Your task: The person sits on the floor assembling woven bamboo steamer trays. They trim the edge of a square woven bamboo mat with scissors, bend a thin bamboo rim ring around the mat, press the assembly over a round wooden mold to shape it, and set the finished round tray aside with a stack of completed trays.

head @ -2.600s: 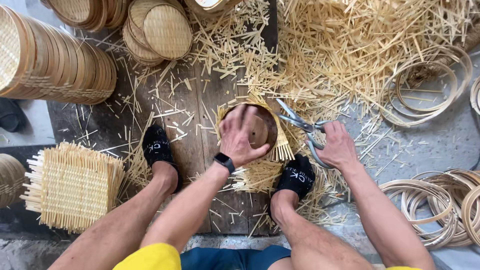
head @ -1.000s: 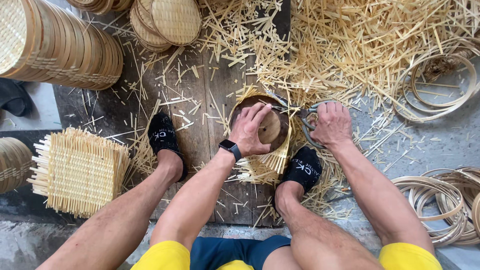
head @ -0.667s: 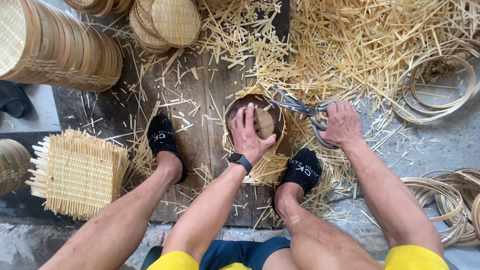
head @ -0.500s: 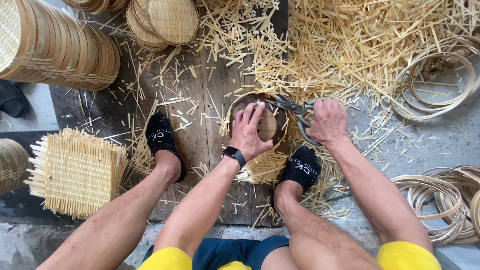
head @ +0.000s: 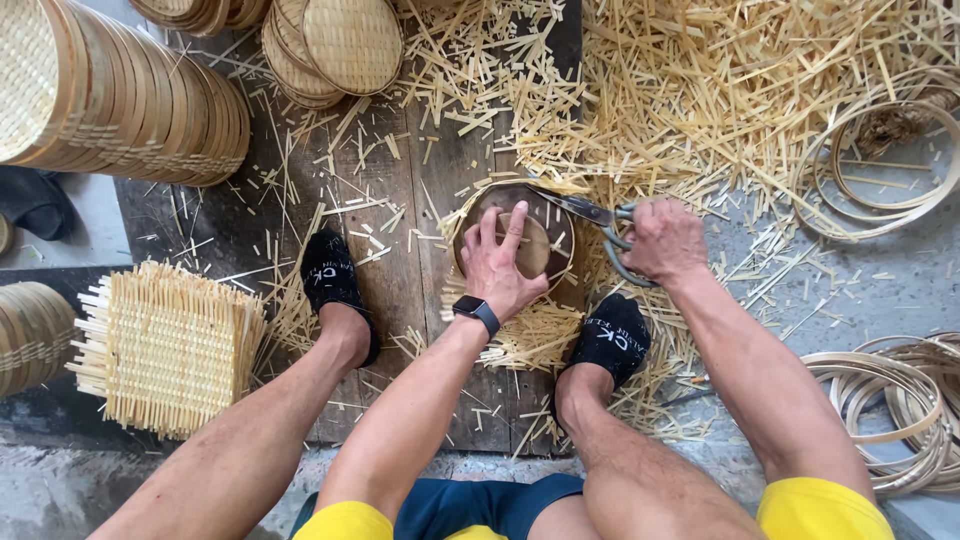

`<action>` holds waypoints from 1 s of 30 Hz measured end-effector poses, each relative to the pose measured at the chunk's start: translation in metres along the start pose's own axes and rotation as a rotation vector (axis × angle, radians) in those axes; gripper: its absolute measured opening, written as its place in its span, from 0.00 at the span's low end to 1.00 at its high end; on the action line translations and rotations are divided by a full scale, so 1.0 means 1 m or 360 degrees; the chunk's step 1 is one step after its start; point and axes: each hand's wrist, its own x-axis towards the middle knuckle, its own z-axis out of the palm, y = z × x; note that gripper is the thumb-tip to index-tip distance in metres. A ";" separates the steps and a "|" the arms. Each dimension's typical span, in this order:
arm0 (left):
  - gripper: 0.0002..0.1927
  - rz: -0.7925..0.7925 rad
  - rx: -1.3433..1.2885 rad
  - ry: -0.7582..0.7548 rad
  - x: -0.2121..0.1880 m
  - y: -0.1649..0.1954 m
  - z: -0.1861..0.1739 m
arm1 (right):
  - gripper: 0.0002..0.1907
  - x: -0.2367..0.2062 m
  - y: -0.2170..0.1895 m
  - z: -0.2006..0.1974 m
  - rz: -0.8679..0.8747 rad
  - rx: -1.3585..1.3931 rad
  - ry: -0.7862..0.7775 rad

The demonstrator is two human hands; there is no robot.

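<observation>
My left hand (head: 498, 262) presses down flat on a round wooden disc (head: 540, 232) that lies over a woven bamboo mat (head: 520, 330) on a dark wooden board (head: 400, 290). Its fingers are spread over the disc and a dark watch sits on the wrist. My right hand (head: 663, 238) grips metal shears (head: 590, 212), whose blades lie along the disc's upper right rim at the mat's protruding strips. Both my feet in black socks rest on the board, one on each side of the disc.
A stack of square woven mats (head: 170, 345) lies at the left. Round woven trays (head: 120, 100) are stacked upper left, more trays (head: 340, 45) at the top. Cut bamboo offcuts (head: 760, 90) cover the upper right. Bamboo hoops (head: 890, 165) and more hoops (head: 890, 400) lie at right.
The shears have moved around the disc's top right rim, opening and closing, while my left hand shifted its hold and stayed pressed on the disc. The view has drifted slightly.
</observation>
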 end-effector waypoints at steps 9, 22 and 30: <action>0.62 0.0229 -0.0024 -0.0243 0.008 -0.006 -0.017 | 0.24 -0.001 -0.002 0.012 -0.0031 -0.0167 0.0101; 0.65 0.0684 0.0414 -0.0787 0.028 -0.012 -0.040 | 0.16 0.006 -0.004 -0.010 -0.0045 -0.0081 -0.0072; 0.63 -0.0137 -0.0126 0.0091 -0.005 0.011 -0.012 | 0.16 -0.001 0.013 -0.011 -0.0096 0.0016 0.0080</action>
